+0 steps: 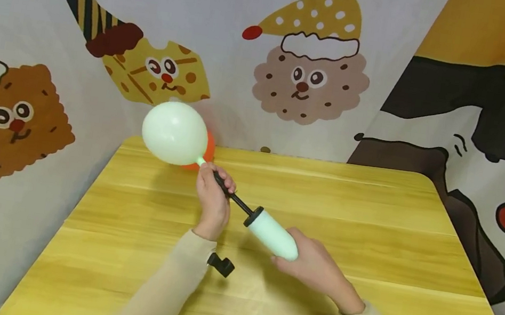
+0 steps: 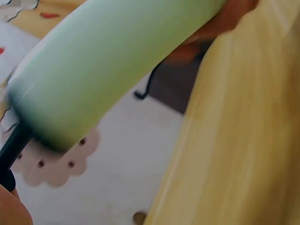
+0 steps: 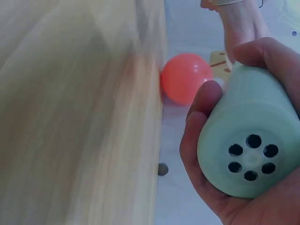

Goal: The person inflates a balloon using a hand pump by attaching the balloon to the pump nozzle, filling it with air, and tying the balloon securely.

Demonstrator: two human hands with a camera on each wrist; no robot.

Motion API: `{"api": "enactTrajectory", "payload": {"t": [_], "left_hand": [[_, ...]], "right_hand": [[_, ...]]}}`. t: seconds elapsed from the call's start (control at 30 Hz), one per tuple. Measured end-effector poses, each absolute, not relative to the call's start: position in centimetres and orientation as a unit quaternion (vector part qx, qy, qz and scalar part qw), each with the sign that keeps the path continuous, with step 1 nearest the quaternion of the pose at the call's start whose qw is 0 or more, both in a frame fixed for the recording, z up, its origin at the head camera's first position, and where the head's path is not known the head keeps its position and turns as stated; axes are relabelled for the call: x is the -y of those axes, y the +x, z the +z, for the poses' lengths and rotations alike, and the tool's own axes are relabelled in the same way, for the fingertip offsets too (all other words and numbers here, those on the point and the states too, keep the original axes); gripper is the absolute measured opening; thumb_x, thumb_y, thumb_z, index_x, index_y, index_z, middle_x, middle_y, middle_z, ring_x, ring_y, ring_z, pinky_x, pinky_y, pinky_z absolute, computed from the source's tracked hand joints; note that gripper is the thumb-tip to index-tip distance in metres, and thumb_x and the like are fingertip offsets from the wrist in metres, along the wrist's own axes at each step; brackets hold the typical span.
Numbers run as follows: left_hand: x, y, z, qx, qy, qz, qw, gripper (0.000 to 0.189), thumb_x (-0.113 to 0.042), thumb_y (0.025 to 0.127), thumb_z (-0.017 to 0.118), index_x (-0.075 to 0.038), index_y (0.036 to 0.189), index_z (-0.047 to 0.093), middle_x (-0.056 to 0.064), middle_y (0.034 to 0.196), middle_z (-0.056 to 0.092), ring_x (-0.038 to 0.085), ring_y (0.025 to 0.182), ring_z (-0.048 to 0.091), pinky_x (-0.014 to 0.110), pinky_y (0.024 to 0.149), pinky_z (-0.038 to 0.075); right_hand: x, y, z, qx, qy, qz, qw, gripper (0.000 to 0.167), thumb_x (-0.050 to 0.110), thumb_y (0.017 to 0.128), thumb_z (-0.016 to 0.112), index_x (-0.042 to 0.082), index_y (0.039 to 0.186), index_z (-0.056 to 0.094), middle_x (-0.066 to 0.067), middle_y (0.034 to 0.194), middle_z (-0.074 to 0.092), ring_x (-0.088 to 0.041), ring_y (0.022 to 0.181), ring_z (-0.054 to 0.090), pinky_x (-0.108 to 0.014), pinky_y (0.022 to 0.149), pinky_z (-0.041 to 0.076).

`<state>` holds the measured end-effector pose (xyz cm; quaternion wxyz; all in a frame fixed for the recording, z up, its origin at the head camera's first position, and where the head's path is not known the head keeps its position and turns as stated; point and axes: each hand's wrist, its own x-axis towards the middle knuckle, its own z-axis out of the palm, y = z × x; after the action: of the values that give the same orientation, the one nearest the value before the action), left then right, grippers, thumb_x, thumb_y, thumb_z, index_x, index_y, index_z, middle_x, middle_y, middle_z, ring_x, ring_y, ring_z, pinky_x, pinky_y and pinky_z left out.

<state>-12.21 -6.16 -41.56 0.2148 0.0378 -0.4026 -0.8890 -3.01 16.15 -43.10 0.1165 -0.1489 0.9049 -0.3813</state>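
A pale green, inflated balloon points up and left from my left hand. The fingers of that hand curl round the black front end of a balloon pump, right at the balloon's neck. A stretch of black rod shows between this hand and the pump's mint green barrel. My right hand grips the rounded rear of the barrel. Seen in the right wrist view, the pump's end has a ring of several holes, with fingers and thumb wrapped about it. The barrel fills much of the left wrist view.
An orange-red balloon lies at the far edge of the wooden table, partly hidden behind the green one in the head view. A cloth with cartoon figures hangs behind the table. Black wrist mounts sit on both sleeves.
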Motion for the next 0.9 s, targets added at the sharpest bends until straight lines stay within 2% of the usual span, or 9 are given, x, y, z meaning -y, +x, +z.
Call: {"api": "enactTrajectory", "payload": {"t": [0.13,0.27,0.47,0.63,0.77,0.9], "left_hand": [[4.3,-11.5,-42.1,0.428,0.026,-0.884,0.186,0.039,-0.026,0.116,0.026,-0.01,0.086,0.046,0.0,0.065,0.049,0.009,0.05,0.046,0.02,0.046,0.042],[4.0,-11.6,-42.1,0.437,0.02,-0.881,0.183,0.04,-0.03,0.115,0.03,-0.011,0.085,0.047,0.0,0.063,0.049,0.009,0.048,0.046,0.02,0.045,0.042],[6.2,-12.3,-41.3,0.397,0.029,-0.893,0.211,0.037,-0.023,0.114,0.029,-0.011,0.083,0.046,0.0,0.065,0.047,0.008,0.047,0.043,0.019,0.042,0.039],[8.7,-12.9,-40.9,0.365,0.049,-0.897,0.246,0.038,-0.024,0.115,0.03,-0.011,0.083,0.046,0.0,0.068,0.047,0.007,0.048,0.042,0.017,0.042,0.037],[9.3,-12.8,-40.9,0.365,0.043,-0.896,0.248,0.039,-0.025,0.115,0.031,-0.01,0.082,0.046,0.0,0.068,0.046,0.008,0.049,0.042,0.017,0.042,0.037],[7.9,-12.3,-41.2,0.384,0.035,-0.895,0.224,0.038,-0.026,0.115,0.029,-0.011,0.085,0.045,0.0,0.068,0.047,0.008,0.049,0.043,0.018,0.043,0.038]], "right_hand": [[-15.1,-3.8,-42.8,-0.894,-0.15,-0.406,0.114,0.042,0.034,0.087,0.081,0.011,0.115,0.06,0.001,0.081,0.061,-0.014,0.061,0.056,-0.033,0.051,0.051],[-14.5,-3.9,-42.3,-0.878,-0.151,-0.436,0.127,0.047,0.036,0.088,0.08,0.007,0.118,0.059,-0.002,0.078,0.06,-0.015,0.058,0.056,-0.033,0.047,0.051],[-15.7,-2.3,-42.0,-0.869,-0.157,-0.442,0.157,0.055,0.043,0.091,0.078,0.006,0.125,0.057,-0.003,0.078,0.061,-0.012,0.054,0.055,-0.031,0.044,0.05],[-18.9,-0.4,-42.7,-0.86,-0.175,-0.443,0.184,0.056,0.039,0.093,0.077,0.005,0.131,0.056,-0.002,0.085,0.062,-0.009,0.054,0.053,-0.029,0.044,0.049],[-19.9,0.1,-43.4,-0.852,-0.2,-0.453,0.172,0.048,0.035,0.094,0.077,0.004,0.126,0.058,-0.002,0.087,0.062,-0.008,0.058,0.053,-0.029,0.048,0.049],[-18.9,-0.3,-43.6,-0.859,-0.206,-0.444,0.153,0.048,0.038,0.094,0.076,0.005,0.124,0.059,0.0,0.089,0.063,-0.009,0.063,0.055,-0.029,0.053,0.051]]}}
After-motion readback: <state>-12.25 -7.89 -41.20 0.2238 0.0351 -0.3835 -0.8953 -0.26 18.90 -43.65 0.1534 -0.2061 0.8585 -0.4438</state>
